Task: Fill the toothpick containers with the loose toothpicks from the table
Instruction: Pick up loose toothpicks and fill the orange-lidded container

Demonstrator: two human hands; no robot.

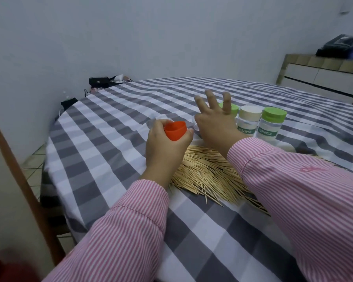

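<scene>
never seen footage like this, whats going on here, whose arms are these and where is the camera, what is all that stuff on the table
There is no machine here: these are a person's two arms in pink striped sleeves. The single picture comes from a wide-angle camera worn on their head, looking forward and down, so you see roughly what they see.

The table has a grey and white checked cloth. On it lies a pile of loose toothpicks. Behind stand three lidded containers labelled toothpick: one with a cream lid, one with a green lid, and another green-lidded one partly hidden by the right hand.

The left hand holds an orange cap. The right hand is open, fingers spread, reaching toward the containers; a clear object beneath it is too hidden to identify.
</scene>
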